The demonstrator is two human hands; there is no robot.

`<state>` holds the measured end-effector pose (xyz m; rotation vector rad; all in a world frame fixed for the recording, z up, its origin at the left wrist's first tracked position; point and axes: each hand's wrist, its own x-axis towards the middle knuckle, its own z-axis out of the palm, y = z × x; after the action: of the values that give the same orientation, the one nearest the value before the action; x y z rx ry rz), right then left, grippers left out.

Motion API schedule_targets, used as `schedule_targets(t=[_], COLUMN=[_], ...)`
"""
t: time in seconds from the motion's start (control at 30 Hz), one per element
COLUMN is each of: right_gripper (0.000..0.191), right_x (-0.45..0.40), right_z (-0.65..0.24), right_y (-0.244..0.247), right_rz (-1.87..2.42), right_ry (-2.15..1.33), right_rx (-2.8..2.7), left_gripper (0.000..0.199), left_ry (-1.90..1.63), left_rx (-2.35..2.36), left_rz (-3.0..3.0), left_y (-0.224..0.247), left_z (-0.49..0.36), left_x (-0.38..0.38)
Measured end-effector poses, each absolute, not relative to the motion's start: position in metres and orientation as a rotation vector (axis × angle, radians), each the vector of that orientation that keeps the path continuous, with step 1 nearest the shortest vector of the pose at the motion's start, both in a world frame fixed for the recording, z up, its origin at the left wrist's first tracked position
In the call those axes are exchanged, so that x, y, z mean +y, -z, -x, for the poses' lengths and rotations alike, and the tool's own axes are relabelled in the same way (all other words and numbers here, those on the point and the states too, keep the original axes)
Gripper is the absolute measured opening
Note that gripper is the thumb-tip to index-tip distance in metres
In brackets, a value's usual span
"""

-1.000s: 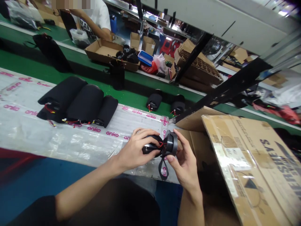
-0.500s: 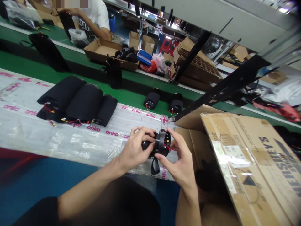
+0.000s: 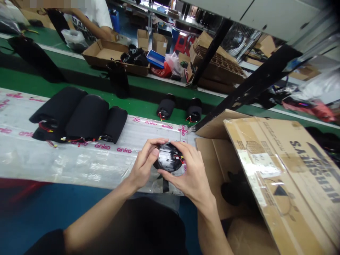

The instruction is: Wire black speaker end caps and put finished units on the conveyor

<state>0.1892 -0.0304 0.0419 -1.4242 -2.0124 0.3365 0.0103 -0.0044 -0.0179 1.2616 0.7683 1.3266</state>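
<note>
The person's left hand [image 3: 145,164] and right hand [image 3: 190,170] grasp one glossy black round part [image 3: 168,159] between them, the left at its left side, the right curled about its other side, near red wires. The part is held over the front edge of the bench [image 3: 87,166], which is wrapped in clear plastic and pink "anko" tape; a dark strap [image 3: 165,185] hangs just below it. To the right stands an open cardboard box [image 3: 281,170] with dark things inside. Further left on the bench lie black padded cylinders [image 3: 87,117], wires at their near ends. Beyond, two smaller cylinders [image 3: 166,106] rest on the green surface [image 3: 143,102]. Farthest back, a co-worker in a white shirt [image 3: 102,14] sits behind a shallow carton [image 3: 103,53].
</note>
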Motion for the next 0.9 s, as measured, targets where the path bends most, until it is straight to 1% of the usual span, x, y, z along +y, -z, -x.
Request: schedule_targets(t=[0.1, 0.2, 0.37, 0.47, 0.6, 0.67, 0.77, 0.9], right_gripper=[0.075, 0.078, 0.082, 0.086, 0.091, 0.09, 0.087, 0.086], right_x=[-0.03, -0.034, -0.04, -0.043, -0.043, -0.043, -0.042, -0.043], right_z=[-0.193, -0.204, -0.216, -0.216, -0.219, -0.221, -0.224, -0.222], right_y=[-0.042, -0.034, -0.008, 0.0, 0.0, -0.003, -0.007, -0.012], right_rz=[1.444, 1.337, 1.189, 1.168, 1.172, 1.168, 1.157, 1.19], right_ry=[-0.341, -0.496, -0.766, -0.845, -0.872, -0.898, -0.921, -0.849], right_rx=[-2.004, -1.921, -1.692, -1.61, -1.62, -1.655, -1.668, -1.714], left_gripper=[0.03, 0.023, 0.008, 0.014, 0.019, 0.02, 0.027, 0.034], left_ry=[-1.304, -1.322, -1.192, -1.168, -1.193, -1.232, -1.288, -1.298], left_rx=[0.78, 0.832, 1.03, 1.069, 1.065, 1.079, 1.13, 1.124], left_rz=[-1.242, -1.286, -1.795, -1.894, -1.865, -1.859, -1.882, -1.841], left_y=[0.02, 0.019, 0.01, 0.004, 0.002, 0.006, 0.014, 0.021], left_z=[-0.009, -0.006, -0.006, -0.013, -0.022, -0.025, -0.03, -0.032], left_x=[-0.004, -0.005, -0.009, -0.011, -0.01, -0.011, -0.014, -0.014])
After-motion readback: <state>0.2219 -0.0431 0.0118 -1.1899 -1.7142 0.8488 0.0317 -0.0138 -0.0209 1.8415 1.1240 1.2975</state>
